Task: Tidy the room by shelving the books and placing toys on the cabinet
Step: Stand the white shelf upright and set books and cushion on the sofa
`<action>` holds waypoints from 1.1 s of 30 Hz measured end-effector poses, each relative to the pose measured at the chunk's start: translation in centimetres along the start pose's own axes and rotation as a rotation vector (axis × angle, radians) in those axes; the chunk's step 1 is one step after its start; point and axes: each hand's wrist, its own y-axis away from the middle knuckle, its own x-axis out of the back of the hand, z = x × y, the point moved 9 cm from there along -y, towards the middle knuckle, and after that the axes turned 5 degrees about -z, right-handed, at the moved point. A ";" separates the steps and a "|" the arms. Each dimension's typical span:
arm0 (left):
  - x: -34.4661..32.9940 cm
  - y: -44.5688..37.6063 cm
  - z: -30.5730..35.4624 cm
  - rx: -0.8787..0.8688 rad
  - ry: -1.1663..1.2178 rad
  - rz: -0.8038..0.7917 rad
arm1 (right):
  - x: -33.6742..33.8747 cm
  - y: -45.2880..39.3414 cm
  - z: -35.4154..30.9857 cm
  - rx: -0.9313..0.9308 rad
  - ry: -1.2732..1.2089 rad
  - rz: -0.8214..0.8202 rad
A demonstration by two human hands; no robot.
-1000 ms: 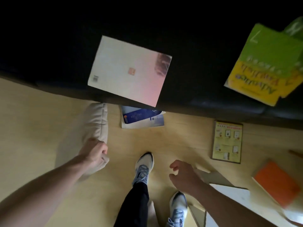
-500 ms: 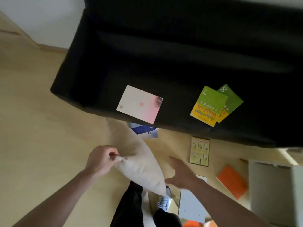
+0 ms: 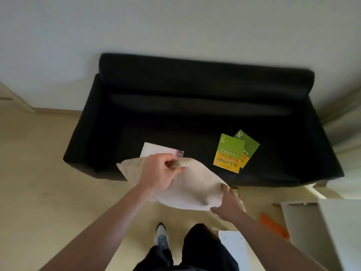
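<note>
Floor [image 3: 39, 182]: pale wood, running under the sofa and under your feet.

Sofa [image 3: 195, 106]: black two-seater against the white wall, seat facing you.

Left hand [image 3: 158, 173]: your forearm comes up from bottom left, and the fingers are curled over, pinching a fold at the top edge of the cushion.

Cushion [image 3: 187, 184]: beige, held up in the air in front of the sofa's front edge, between both your hands. Long axis runs from upper left down to lower right, and the broad face is tipped toward you.

Pale book [image 3: 156, 150]: lying flat on the sofa seat, mostly hidden behind the cushion and your left hand. Only its far edge and a corner with a dark smudge of print show.

Shoe [image 3: 161, 234]: one light sneaker on the floor, dark trousers beside it.

Right hand [image 3: 230, 206]: arm comes in from bottom right. Thumb and fingers are wrapped around the cushion's lower right corner, so it's gripping too.

Green books [image 3: 232, 151]: two on the seat, right of centre, overlapping. The "7" one lies on top of the "8" one, and their titles read upside down from where you stand.

Orange book [image 3: 273, 225]: flat on the floor at the right, just beside the white cabinet [image 3: 332, 231].
</note>
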 end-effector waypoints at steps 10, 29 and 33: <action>7.1 -8.0 7.3 -0.125 0.015 0.036 | 8.2 -4.9 -4.3 0.032 -0.029 0.126; 19.5 -20.9 -9.6 0.217 -0.118 0.130 | 18.9 -14.2 -18.7 0.350 0.175 0.270; 21.1 -25.4 -16.5 0.286 -0.181 0.008 | 19.7 -16.6 -23.9 0.309 0.144 0.296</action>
